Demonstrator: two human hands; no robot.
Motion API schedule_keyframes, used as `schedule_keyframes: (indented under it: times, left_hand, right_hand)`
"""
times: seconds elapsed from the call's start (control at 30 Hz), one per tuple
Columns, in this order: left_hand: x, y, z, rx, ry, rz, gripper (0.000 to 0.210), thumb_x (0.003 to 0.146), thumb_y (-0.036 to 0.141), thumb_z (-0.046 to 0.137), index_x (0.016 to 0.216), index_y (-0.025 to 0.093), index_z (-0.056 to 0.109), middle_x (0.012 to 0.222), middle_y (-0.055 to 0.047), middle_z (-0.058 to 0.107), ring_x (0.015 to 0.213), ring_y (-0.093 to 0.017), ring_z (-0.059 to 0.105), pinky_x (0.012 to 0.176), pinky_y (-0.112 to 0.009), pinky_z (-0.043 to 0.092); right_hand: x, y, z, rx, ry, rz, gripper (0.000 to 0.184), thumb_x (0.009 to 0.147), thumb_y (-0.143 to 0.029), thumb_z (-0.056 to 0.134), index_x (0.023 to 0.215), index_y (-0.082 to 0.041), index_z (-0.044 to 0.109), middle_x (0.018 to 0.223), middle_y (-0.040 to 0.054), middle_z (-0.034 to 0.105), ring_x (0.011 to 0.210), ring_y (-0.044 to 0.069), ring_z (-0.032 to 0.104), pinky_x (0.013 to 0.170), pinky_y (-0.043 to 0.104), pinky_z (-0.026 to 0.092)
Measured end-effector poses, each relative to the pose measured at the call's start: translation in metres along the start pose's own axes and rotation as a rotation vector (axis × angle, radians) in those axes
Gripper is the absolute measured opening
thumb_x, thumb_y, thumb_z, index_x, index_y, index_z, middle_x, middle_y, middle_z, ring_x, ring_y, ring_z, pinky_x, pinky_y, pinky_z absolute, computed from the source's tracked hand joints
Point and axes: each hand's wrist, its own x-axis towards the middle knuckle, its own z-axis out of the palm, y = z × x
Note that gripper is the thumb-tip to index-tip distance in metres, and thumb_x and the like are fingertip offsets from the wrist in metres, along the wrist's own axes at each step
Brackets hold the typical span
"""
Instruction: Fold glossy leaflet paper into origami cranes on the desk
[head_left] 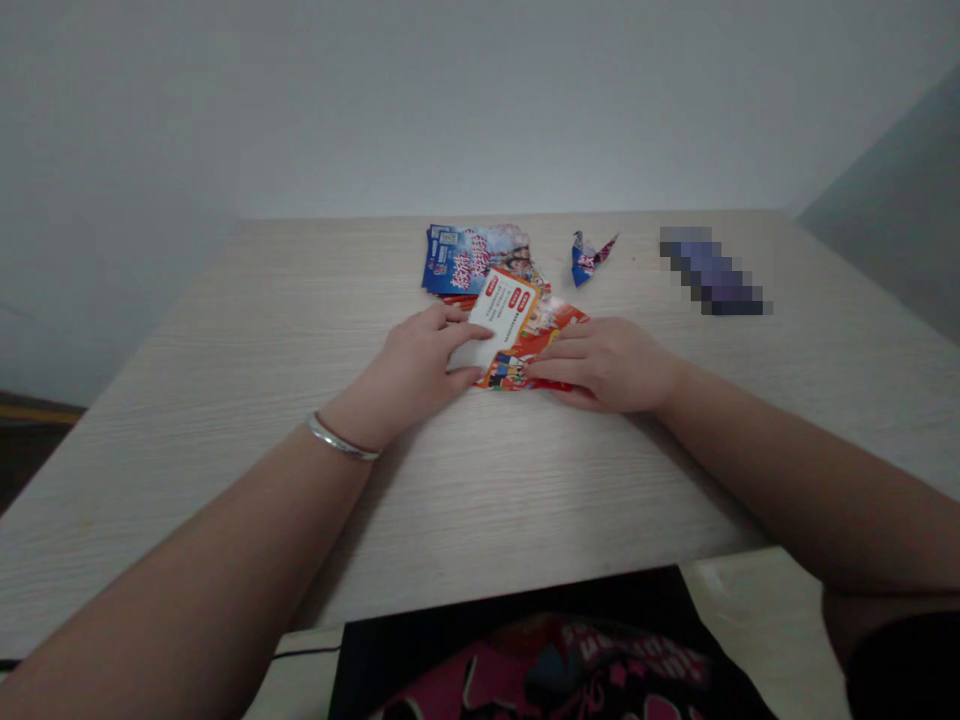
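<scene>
Flyer (pixel 514 325) on bench (pixel 480 490) — left hand (pixel 421 362), right hand (pixel 616 365) laid on opposite sides, both loosely spread. Stack (pixel 452 262) behind — paper bird (pixel 585 262) to right.

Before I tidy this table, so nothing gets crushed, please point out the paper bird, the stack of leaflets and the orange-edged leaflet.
Paper bird (pixel 584 264), head view: its folded body.
Stack of leaflets (pixel 466 262), head view: its blue top face.
Orange-edged leaflet (pixel 511 322), head view: its white panel.

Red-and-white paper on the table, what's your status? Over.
Left-hand grip on printed paper's white part, right-hand grip on red part. Far corner overlaps leaflet stack in view. Nothing visibly blocking; folded paper bird apart, beyond.
</scene>
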Motion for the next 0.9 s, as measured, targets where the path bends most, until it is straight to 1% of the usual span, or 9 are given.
schedule_keyframes:
  times: [0.13, 0.23, 0.37, 0.43, 0.57, 0.67, 0.73, 0.8, 0.9]
  left_hand:
    - [-0.001, -0.002, 0.003, 0.029, 0.007, 0.006, 0.043, 0.090, 0.029, 0.071, 0.130, 0.017, 0.068, 0.133, -0.015, 0.062, 0.125, -0.028, 0.059, 0.111, -0.045, 0.047]
    - [0.000, -0.001, 0.003, 0.048, -0.024, 0.010, 0.042, 0.091, 0.028, 0.067, 0.132, 0.018, 0.068, 0.136, -0.015, 0.061, 0.125, -0.028, 0.059, 0.111, -0.045, 0.047]
    - [0.000, 0.001, -0.001, 0.039, -0.056, 0.008, 0.040, 0.093, 0.026, 0.063, 0.132, 0.017, 0.069, 0.134, -0.016, 0.063, 0.122, -0.028, 0.060, 0.108, -0.045, 0.048]
    - [0.001, 0.002, -0.002, 0.005, -0.065, 0.009, 0.038, 0.095, 0.028, 0.060, 0.131, 0.018, 0.069, 0.130, -0.014, 0.067, 0.120, -0.026, 0.062, 0.106, -0.044, 0.049]
    - [0.002, 0.004, -0.002, -0.096, -0.086, 0.045, 0.035, 0.097, 0.034, 0.059, 0.127, 0.020, 0.070, 0.124, -0.010, 0.073, 0.115, -0.024, 0.066, 0.104, -0.042, 0.050]
    - [0.003, 0.003, 0.001, -0.110, -0.071, 0.051, 0.032, 0.095, 0.028, 0.059, 0.122, 0.020, 0.073, 0.119, -0.009, 0.076, 0.110, -0.024, 0.069, 0.102, -0.042, 0.052]
    - [0.003, 0.002, 0.003, -0.102, -0.058, 0.028, 0.032, 0.094, 0.025, 0.058, 0.120, 0.019, 0.075, 0.117, -0.009, 0.077, 0.107, -0.024, 0.070, 0.101, -0.042, 0.052]
    - [0.002, 0.002, 0.005, -0.087, -0.049, -0.003, 0.032, 0.093, 0.025, 0.059, 0.119, 0.020, 0.076, 0.114, -0.008, 0.078, 0.104, -0.024, 0.070, 0.099, -0.042, 0.053]
    - [0.001, 0.002, 0.006, -0.073, -0.045, -0.014, 0.031, 0.092, 0.027, 0.060, 0.118, 0.022, 0.076, 0.109, -0.007, 0.079, 0.099, -0.023, 0.071, 0.094, -0.040, 0.054]
  right_hand:
    - [0.001, 0.001, 0.002, 0.102, 0.027, 0.038, 0.033, 0.104, -0.037, 0.046, 0.109, -0.023, 0.076, 0.098, 0.0044, 0.080, 0.085, 0.017, 0.070, 0.074, 0.031, 0.050]
    - [0.001, 0.004, 0.001, 0.208, 0.042, 0.110, 0.031, 0.102, -0.032, 0.048, 0.103, -0.021, 0.076, 0.091, 0.0034, 0.080, 0.081, 0.016, 0.069, 0.073, 0.029, 0.051]
    - [-0.004, 0.010, 0.001, 0.399, 0.016, 0.210, 0.029, 0.098, -0.029, 0.050, 0.109, -0.021, 0.076, 0.098, 0.0035, 0.080, 0.082, 0.015, 0.069, 0.074, 0.028, 0.050]
    - [-0.008, 0.013, 0.002, 0.469, -0.012, 0.276, 0.029, 0.095, -0.027, 0.052, 0.109, -0.021, 0.076, 0.098, 0.0032, 0.080, 0.079, 0.015, 0.068, 0.071, 0.027, 0.048]
    - [-0.010, 0.016, 0.003, 0.495, -0.022, 0.444, 0.026, 0.090, -0.025, 0.053, 0.098, -0.019, 0.077, 0.085, 0.0025, 0.078, 0.065, 0.013, 0.062, 0.061, 0.025, 0.043]
    - [-0.009, 0.014, 0.005, 0.489, 0.007, 0.554, 0.034, 0.087, -0.022, 0.053, 0.112, -0.019, 0.075, 0.085, 0.0014, 0.077, 0.058, 0.012, 0.057, 0.058, 0.025, 0.041]
    - [-0.007, 0.012, 0.007, 0.490, 0.046, 0.570, 0.039, 0.086, -0.021, 0.054, 0.119, -0.020, 0.074, 0.095, 0.0033, 0.079, 0.064, 0.013, 0.061, 0.063, 0.026, 0.044]
    - [-0.004, 0.010, 0.008, 0.515, 0.068, 0.561, 0.034, 0.089, -0.026, 0.056, 0.116, -0.020, 0.075, 0.104, 0.0061, 0.079, 0.076, 0.016, 0.066, 0.069, 0.028, 0.047]
    - [0.000, 0.009, 0.011, 0.586, 0.030, 0.558, 0.025, 0.089, -0.037, 0.064, 0.101, -0.019, 0.076, 0.096, 0.0061, 0.078, 0.079, 0.017, 0.066, 0.070, 0.029, 0.047]
